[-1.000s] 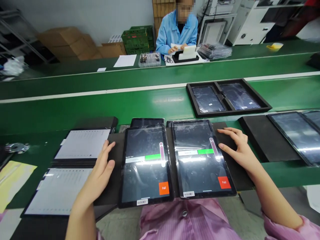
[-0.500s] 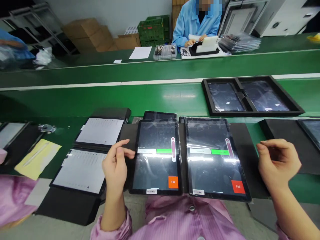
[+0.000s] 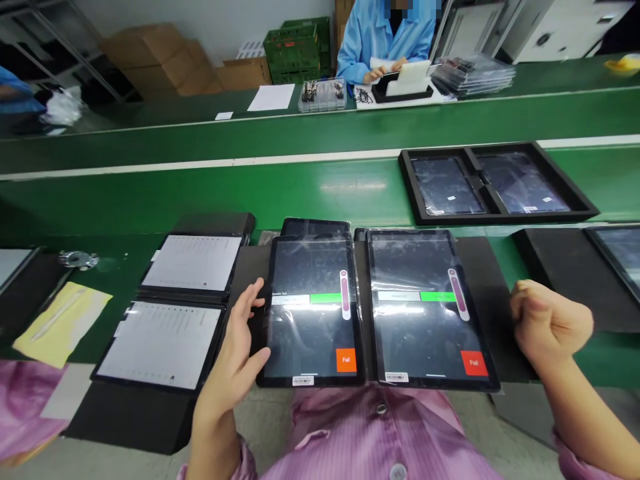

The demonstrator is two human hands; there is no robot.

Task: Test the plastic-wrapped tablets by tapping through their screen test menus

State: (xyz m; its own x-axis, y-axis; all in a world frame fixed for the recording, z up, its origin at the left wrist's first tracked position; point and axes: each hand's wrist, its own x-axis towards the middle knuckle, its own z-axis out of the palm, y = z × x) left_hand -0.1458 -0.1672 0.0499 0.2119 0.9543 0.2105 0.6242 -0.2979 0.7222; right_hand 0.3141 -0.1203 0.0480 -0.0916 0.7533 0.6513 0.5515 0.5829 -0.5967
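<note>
Two tablets lie side by side in front of me on a black foam tray, the left tablet [image 3: 311, 333] and the right tablet [image 3: 425, 340]. Both screens show a white and green bar, a purple volume slider and a red-orange "Fail" box. My left hand [image 3: 235, 353] is at the left tablet's left edge, fingers spread and thumb close to the frame; whether it touches I cannot tell. To the right of the right tablet, my right hand [image 3: 553, 327] is closed in a fist above the foam, with nothing visible in it. Behind the left tablet, another tablet [image 3: 315, 227] partly shows.
Two white-screened tablets [image 3: 155, 343] rest in a black tray at left, beside a yellow paper [image 3: 63, 320] with a pen-like white stick. A black tray [image 3: 555, 215] with two tablets sits on the green belt [image 3: 300, 193]. Across it, a person in blue [image 3: 360, 40] works.
My left hand has opened out, its thumb now near the left tablet's lower left edge. My right hand's fingers have curled into a tighter fist. The view has shifted slightly.
</note>
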